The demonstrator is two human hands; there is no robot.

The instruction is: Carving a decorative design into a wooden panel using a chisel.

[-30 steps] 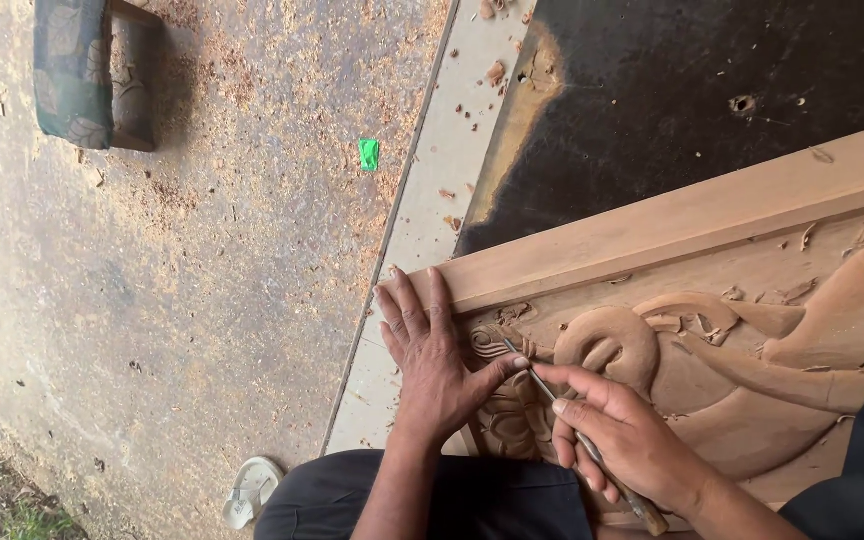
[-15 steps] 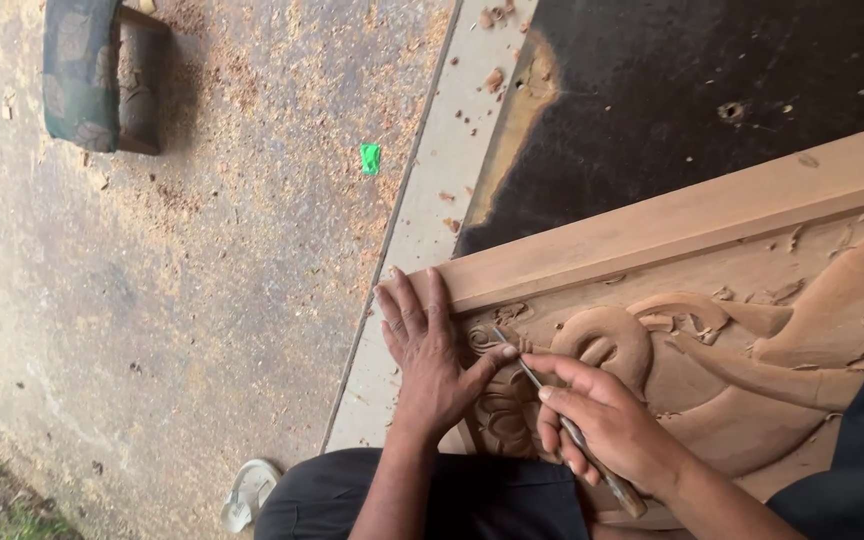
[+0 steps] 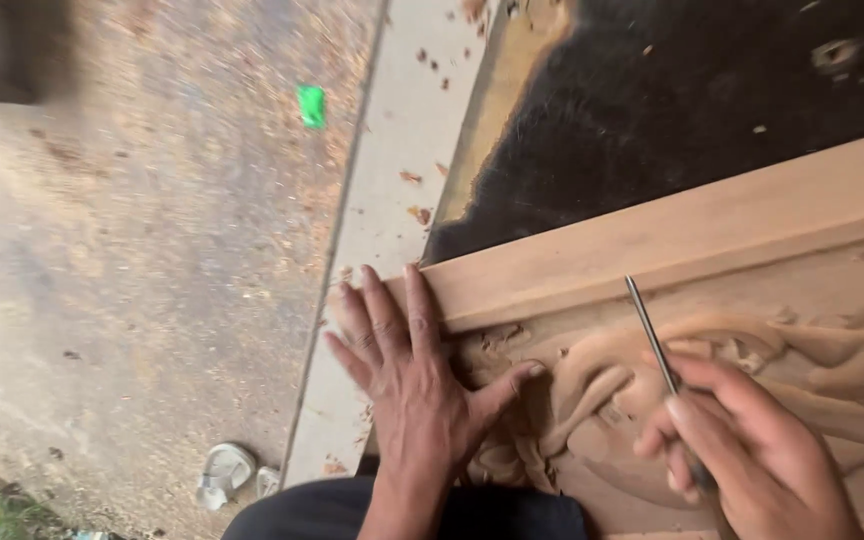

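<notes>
**Two hands on a carved wooden panel**

The left hand (image 3: pixel 414 390) lies flat and palm down on the carved wooden panel (image 3: pixel 692 250), its fingers (image 3: pixel 384 315) spread wide and gripping nothing. The fingertips reach the panel's raised plain border near its corner, and the thumb stretches sideways toward the curled relief figure (image 3: pixel 592 385) cut into the wood, its tip touching the carved edge there.

The right hand (image 3: pixel 742 450) is closed around a thin metal carving tool (image 3: pixel 652 335). Its fingers wrap the shaft low down, so the handle end is hidden inside the fist, while the slim bright shaft juts out past the fingertips and slants up toward the border. The tip stands just short of that border, above the curved relief; whether it touches the wood cannot be told.

Between the left thumb and the right fingers lies the rounded, looping part of the carving. Beyond the left fingertips a pale concrete strip (image 3: pixel 402 150) runs beside the panel, dotted with wood chips (image 3: pixel 418 213). Farther out the dusty ground (image 3: pixel 152 280) carries a small green scrap (image 3: pixel 310 105). Back behind the left wrist a pale sandal (image 3: pixel 222 470) rests on the ground.
</notes>
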